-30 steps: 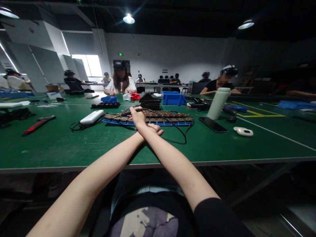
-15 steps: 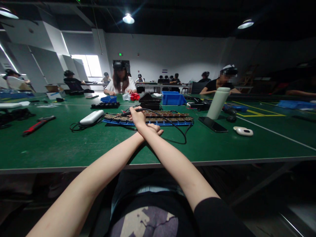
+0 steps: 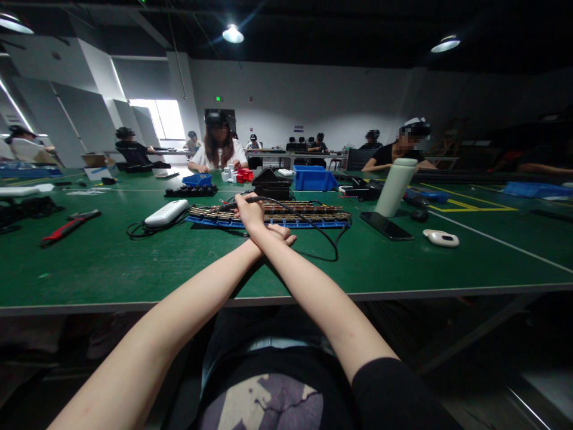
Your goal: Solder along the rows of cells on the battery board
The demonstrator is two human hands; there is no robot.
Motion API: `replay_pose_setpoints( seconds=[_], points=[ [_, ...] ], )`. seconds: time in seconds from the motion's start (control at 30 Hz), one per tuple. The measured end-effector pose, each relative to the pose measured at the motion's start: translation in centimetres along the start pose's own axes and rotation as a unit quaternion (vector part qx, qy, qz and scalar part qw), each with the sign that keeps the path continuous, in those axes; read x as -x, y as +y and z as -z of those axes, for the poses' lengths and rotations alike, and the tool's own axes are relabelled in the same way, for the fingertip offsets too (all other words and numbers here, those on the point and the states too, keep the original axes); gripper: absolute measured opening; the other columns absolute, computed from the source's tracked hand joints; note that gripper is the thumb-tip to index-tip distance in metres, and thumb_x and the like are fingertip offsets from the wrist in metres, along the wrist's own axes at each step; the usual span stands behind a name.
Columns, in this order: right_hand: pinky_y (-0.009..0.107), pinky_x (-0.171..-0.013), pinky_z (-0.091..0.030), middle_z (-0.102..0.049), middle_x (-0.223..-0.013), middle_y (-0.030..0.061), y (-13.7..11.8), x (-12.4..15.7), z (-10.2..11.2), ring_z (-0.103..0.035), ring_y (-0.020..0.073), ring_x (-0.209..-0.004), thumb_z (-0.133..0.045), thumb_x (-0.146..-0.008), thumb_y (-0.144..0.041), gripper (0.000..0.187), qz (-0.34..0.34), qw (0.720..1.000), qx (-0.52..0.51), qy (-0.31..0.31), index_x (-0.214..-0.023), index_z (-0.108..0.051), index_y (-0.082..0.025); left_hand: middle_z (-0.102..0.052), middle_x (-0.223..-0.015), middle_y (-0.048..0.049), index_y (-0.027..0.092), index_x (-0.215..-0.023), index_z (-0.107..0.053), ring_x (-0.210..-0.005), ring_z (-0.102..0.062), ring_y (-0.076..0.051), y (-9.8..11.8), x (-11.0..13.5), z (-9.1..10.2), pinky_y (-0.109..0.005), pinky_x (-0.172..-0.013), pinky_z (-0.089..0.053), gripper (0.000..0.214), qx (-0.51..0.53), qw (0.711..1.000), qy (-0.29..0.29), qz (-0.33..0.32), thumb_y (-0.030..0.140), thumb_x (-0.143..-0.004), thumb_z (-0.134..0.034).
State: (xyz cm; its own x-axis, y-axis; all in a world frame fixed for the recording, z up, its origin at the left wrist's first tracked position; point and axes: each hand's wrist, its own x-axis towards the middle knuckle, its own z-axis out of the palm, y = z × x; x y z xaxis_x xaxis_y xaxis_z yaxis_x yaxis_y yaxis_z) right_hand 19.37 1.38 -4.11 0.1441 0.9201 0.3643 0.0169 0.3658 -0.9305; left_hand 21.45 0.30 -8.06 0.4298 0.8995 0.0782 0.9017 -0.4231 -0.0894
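Head view, black tool [image 3: 230, 206] pointing left, blue rack [image 3: 287, 220] lying crosswise

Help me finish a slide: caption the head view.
Cross-handed at a green table: right hand holding a black corded tool at a blue-edged assembly, left hand by its near edge.

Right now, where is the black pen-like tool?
In the head view, the black pen-like tool is in the right hand, just left of centre, over the left part of the strips, right of the white case.
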Motion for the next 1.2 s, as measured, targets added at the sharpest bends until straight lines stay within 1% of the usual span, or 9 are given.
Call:
replay_pose_setpoints(
  seconds=[0.1,0.27,0.5,0.6,0.77,0.9,1.1,1.2],
  points=[
    [0.025,-0.058,-0.048,-0.05,-0.047,-0.0078,0.0,0.0,0.0,-0.056,0.0126,-0.05,-0.057,-0.072,-0.035,0.016,-0.001,1.0,0.005,-0.005,-0.066,-0.049,-0.023,-0.065,-0.086,-0.0051,0.017,-0.099,-0.059,-0.082,-0.061,-0.02,0.3,0.2,0.4,-0.03,-0.079,-0.043,0.044,-0.018,1.0,-0.003,-0.012,0.052,-0.092,-0.033],
    [0.024,-0.056,-0.047,-0.051,-0.047,-0.0081,-0.2,0.0,0.0,-0.056,0.0124,-0.048,-0.057,-0.073,-0.034,0.015,-0.004,1.0,0.006,-0.008,-0.067,-0.048,-0.023,-0.064,-0.082,-0.0049,0.016,-0.097,-0.059,-0.079,-0.061,-0.02,0.5,0.3,0.8,-0.031,-0.079,-0.043,0.044,-0.03,0.999,0.002,-0.019,0.05,-0.092,-0.033],
    [0.022,-0.051,-0.046,-0.052,-0.048,-0.008,-0.9,0.5,0.2,-0.057,0.0122,-0.047,-0.055,-0.074,-0.032,0.014,-0.003,1.0,-0.004,-0.012,-0.068,-0.047,-0.022,-0.063,-0.08,-0.0071,0.012,-0.096,-0.06,-0.075,-0.06,-0.02,0.2,0.3,0.7,-0.03,-0.073,-0.042,0.045,-0.029,0.999,0.01,-0.035,0.047,-0.092,-0.034],
    [0.024,-0.054,-0.047,-0.052,-0.047,-0.0077,-1.0,0.4,0.3,-0.058,0.0132,-0.048,-0.054,-0.074,-0.032,0.013,0.002,1.0,-0.001,-0.005,-0.068,-0.047,-0.023,-0.063,-0.08,-0.0069,0.013,-0.095,-0.061,-0.074,-0.06,-0.02,0.1,0.1,0.6,-0.03,-0.071,-0.042,0.045,-0.017,0.999,0.007,-0.039,0.048,-0.092,-0.034],
    [0.027,-0.062,-0.05,-0.053,-0.049,-0.0062,-0.6,-0.1,0.2,-0.061,0.0156,-0.057,-0.054,-0.074,-0.036,0.014,0.001,1.0,0.008,0.019,-0.07,-0.05,-0.023,-0.063,-0.079,-0.0048,0.014,-0.094,-0.061,-0.074,-0.059,-0.018,-0.2,-0.3,0.4,-0.029,-0.072,-0.042,0.044,-0.02,0.999,0.013,-0.049,0.048,-0.092,-0.033],
    [0.028,-0.067,-0.05,-0.055,-0.053,-0.0048,-0.6,-0.4,0.3,-0.062,0.0156,-0.062,-0.054,-0.073,-0.037,0.015,0.007,0.999,0.017,0.038,-0.069,-0.052,-0.023,-0.061,-0.074,-0.0036,0.015,-0.092,-0.061,-0.07,-0.057,-0.016,-0.2,-0.3,0.4,-0.028,-0.073,-0.042,0.043,-0.019,0.998,0.013,-0.057,0.047,-0.092,-0.033],
    [0.03,-0.071,-0.049,-0.059,-0.059,-0.0017,-1.0,-0.6,1.0,-0.063,0.017,-0.067,-0.053,-0.073,-0.041,0.019,0.004,0.998,0.034,0.05,-0.067,-0.053,-0.022,-0.049,-0.062,0.0009,0.015,-0.086,-0.061,-0.06,-0.048,-0.014,-0.1,-0.2,0.6,-0.027,-0.069,-0.04,0.04,-0.024,0.997,0.017,-0.068,0.044,-0.092,-0.035],
    [0.031,-0.073,-0.049,-0.061,-0.063,-0.0001,-1.2,-0.6,1.3,-0.063,0.0181,-0.071,-0.053,-0.072,-0.042,0.021,0.01,0.996,0.05,0.066,-0.066,-0.054,-0.022,-0.045,-0.059,0.0021,0.015,-0.085,-0.061,-0.057,-0.043,-0.013,-0.1,-0.2,0.7,-0.027,-0.067,-0.039,0.038,-0.021,0.997,0.018,-0.072,0.042,-0.092,-0.036]
  ],
)
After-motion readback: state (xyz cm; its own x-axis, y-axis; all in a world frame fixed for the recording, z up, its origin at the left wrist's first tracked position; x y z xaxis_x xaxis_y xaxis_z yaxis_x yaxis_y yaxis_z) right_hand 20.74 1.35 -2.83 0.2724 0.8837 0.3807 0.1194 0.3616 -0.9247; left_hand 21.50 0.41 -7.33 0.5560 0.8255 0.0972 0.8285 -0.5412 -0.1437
